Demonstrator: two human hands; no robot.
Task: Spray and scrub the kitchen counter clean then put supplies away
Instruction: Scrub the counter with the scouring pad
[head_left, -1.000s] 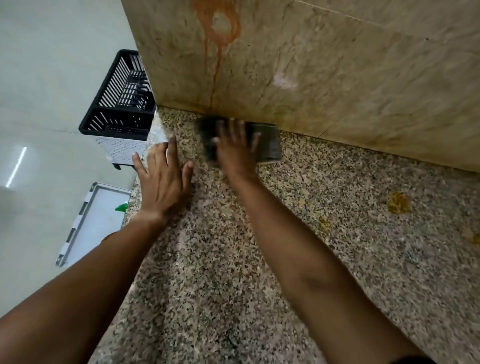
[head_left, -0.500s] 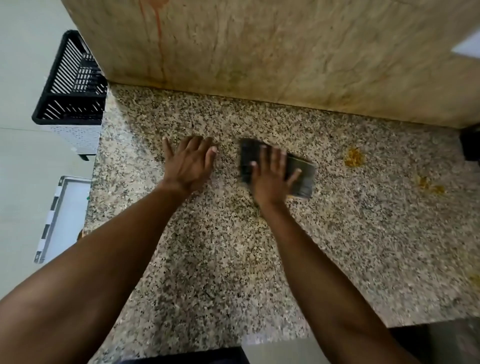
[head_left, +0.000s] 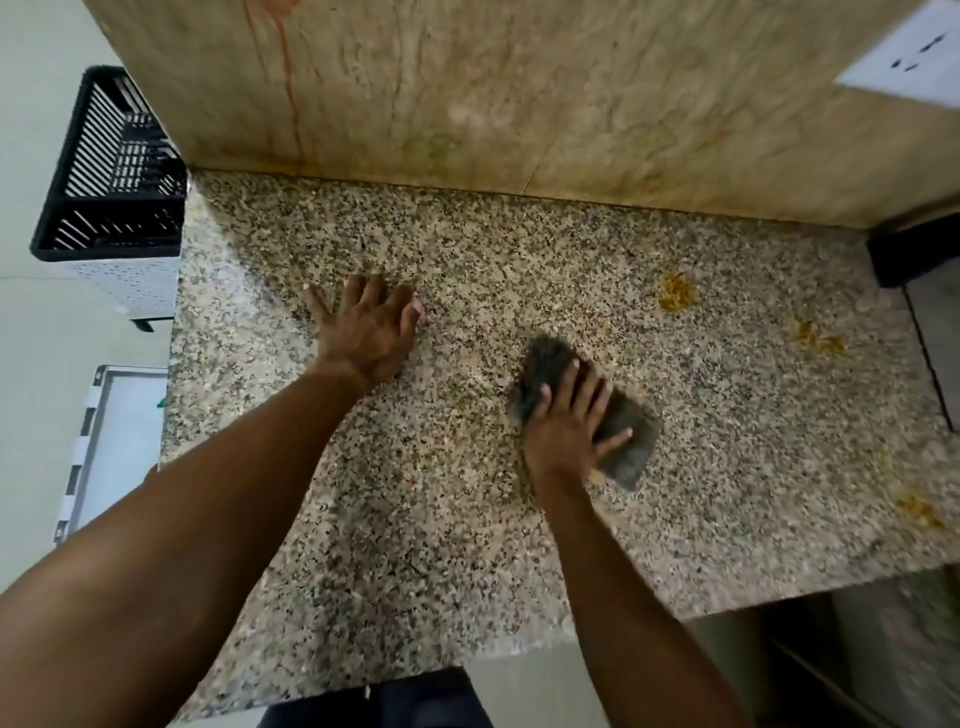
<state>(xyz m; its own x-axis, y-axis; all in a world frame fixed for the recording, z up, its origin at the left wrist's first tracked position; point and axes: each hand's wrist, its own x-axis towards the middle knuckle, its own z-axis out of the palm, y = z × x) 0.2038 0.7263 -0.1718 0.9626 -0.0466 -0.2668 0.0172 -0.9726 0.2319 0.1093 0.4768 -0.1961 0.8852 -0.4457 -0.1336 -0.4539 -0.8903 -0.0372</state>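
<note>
The speckled granite worktop (head_left: 467, 545) ends in a straight left edge beside a pale floor, and its near edge steps back on the right side. At the back it meets a beige stone wall (head_left: 519, 93) marked by a reddish drip streak (head_left: 288, 78). A dark object (head_left: 914, 254) closes the far right corner. Past the left edge stand a black slatted basket (head_left: 109, 171) and, nearer, a white tray (head_left: 111, 441) on the floor.

The left hand (head_left: 366, 332) lies flat on the worktop, fingers straight and spread, grasping nothing, with the forearm reaching in from the lower left. The right hand (head_left: 569, 421) presses flat on a dark scrubbing pad (head_left: 623, 441), fingers extended over its top rather than curled round it; the pad lies diagonally near the middle of the worktop, its outline blurred.

Bare granite lies between the 2 hands and behind them up to the wall. To the right of the pad, well apart from it, sit 3 yellow-orange stains: 1 toward the back (head_left: 675, 293), 1 farther right (head_left: 818, 338), and 1 near the front right edge (head_left: 917, 506).
</note>
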